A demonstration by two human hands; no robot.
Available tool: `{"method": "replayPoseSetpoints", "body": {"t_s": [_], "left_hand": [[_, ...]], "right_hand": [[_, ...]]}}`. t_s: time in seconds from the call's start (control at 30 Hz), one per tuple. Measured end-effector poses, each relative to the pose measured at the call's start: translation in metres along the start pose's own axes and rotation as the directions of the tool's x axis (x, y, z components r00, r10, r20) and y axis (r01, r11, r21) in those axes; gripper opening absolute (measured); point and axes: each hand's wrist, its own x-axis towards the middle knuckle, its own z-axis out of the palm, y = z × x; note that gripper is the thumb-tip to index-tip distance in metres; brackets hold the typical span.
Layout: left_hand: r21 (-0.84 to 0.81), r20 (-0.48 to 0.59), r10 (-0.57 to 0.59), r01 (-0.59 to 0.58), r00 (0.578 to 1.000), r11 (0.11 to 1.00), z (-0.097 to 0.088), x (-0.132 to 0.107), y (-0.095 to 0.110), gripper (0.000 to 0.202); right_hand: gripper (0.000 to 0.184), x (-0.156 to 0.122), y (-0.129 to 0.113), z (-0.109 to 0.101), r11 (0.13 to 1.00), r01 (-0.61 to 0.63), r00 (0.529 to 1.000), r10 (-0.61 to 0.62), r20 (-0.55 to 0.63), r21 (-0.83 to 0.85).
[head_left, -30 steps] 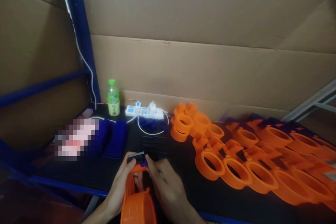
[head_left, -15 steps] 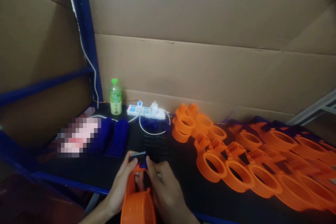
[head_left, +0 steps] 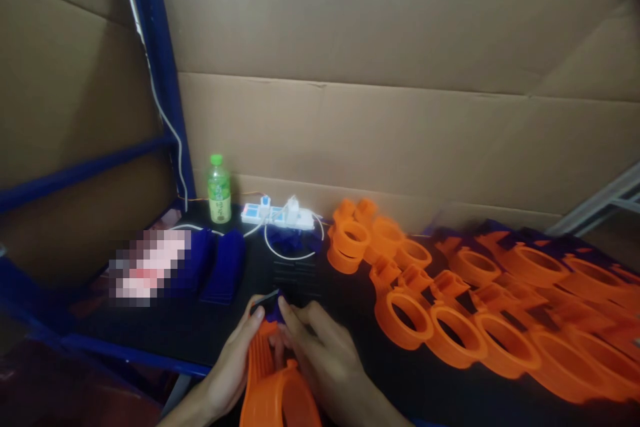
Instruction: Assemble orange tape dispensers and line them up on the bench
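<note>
Both my hands hold one orange plastic part (head_left: 274, 383), a ring with a ribbed handle, at the bottom middle of the head view. My left hand (head_left: 235, 363) wraps the handle from the left, thumb up at its far tip. From the right, my right hand (head_left: 325, 360) pinches a small dark blue piece (head_left: 273, 313) against that tip. Both sets of fingers are closed round these parts.
Many more orange ring parts (head_left: 453, 333) cover the black shelf top (head_left: 165, 323) to the right. Dark blue ribbed pieces (head_left: 224, 267) lie at the left, behind them a green bottle (head_left: 219, 190) and a white power strip (head_left: 277, 215). Cardboard walls the back; a blue post (head_left: 157, 60) stands left.
The orange part has tilted and shifted slightly right and down in my hands. The grey-edged piece at its tip now lies flatter. The view has moved a little.
</note>
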Motion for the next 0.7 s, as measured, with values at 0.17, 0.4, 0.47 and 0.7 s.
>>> {"method": "replayPoseSetpoints", "body": {"t_s": [0.17,0.4,0.47,0.7], "left_hand": [[0.038,0.086,-0.040,0.037,0.995,0.999,-0.002,0.000,0.007,0.039],[0.131,0.112,-0.063,0.048,0.992,0.990,-0.005,-0.003,0.010,0.035],[0.079,0.072,-0.053,0.047,0.996,0.996,-0.007,-0.002,0.008,0.025],[0.026,0.044,-0.069,0.067,0.997,0.997,-0.003,-0.003,0.011,0.019]], "right_hand": [[0.044,0.018,-0.004,-0.030,0.990,0.083,0.996,-0.081,0.022,-0.112],[0.028,0.026,-0.007,-0.035,0.974,0.179,0.976,-0.158,0.153,-0.137],[0.023,0.030,-0.011,-0.034,0.986,0.164,0.973,-0.160,0.164,-0.013],[0.025,0.049,-0.008,-0.047,0.951,-0.169,0.960,0.100,0.260,0.258]]}}
